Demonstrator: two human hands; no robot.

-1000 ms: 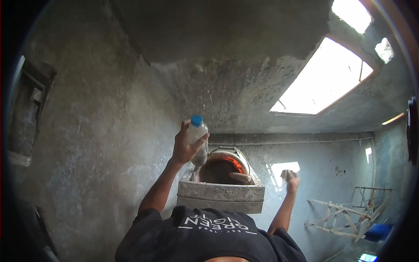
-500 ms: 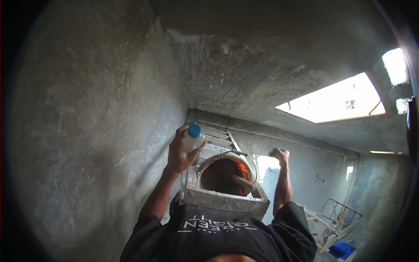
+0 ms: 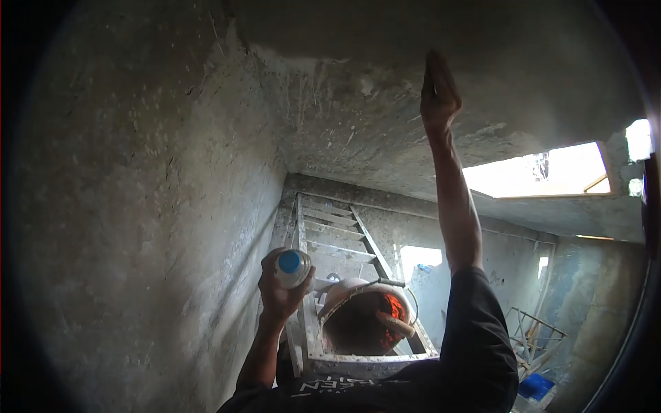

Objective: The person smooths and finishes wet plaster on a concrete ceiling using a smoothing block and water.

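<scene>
My left hand (image 3: pixel 279 288) is wrapped round a clear bottle (image 3: pixel 292 272) with a blue cap, held upright at the left of the ladder. My right hand (image 3: pixel 441 93) is raised high on an outstretched arm, in front of the rough grey concrete surface (image 3: pixel 358 103). Its fingers are stretched out and pointed upward, with nothing visible in them; whether they touch the concrete I cannot tell. Below and between my arms, a bucket (image 3: pixel 352 334) with a wire handle rests at the top of the ladder. Inside it are an orange-red patch and a tool handle (image 3: pixel 395 323).
The metal ladder (image 3: pixel 337 234) stands in front of me. A rough wall (image 3: pixel 165 206) rises close on the left. Bright openings (image 3: pixel 544 172) are at the right. Lower right are a metal frame (image 3: pixel 533 337) and a blue object (image 3: pixel 537 387).
My right hand has gone from a closed shape low down to stretched fingers high up. My left hand and the bottle appear lower in view, as do the bucket and my shirt.
</scene>
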